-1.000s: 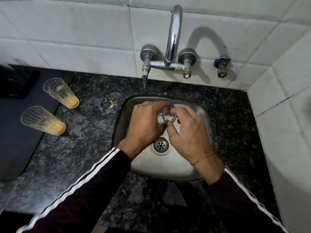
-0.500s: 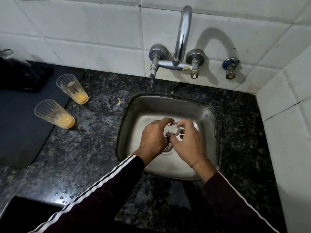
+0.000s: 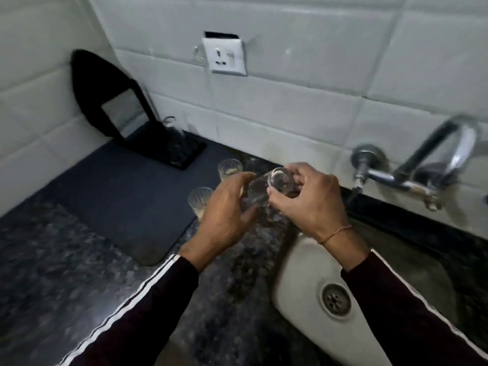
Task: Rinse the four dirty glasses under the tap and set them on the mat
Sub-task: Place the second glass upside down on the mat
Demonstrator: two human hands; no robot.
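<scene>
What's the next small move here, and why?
Probably carry the rinsed glass left and set it on the dark mat. Both hands hold it above the counter, clear of the sink, and two dirty glasses wait beside the mat.

- No readable text, label, brand or number showed anywhere.
- The wall socket [image 3: 225, 58] carried no legible marking; the frame was blurred.

white tiled walls [image 3: 303, 107] met in a corner, a white socket [image 3: 225, 59] mounted on one. the dark speckled stone table [image 3: 47, 273] lay dimly lit.
</scene>
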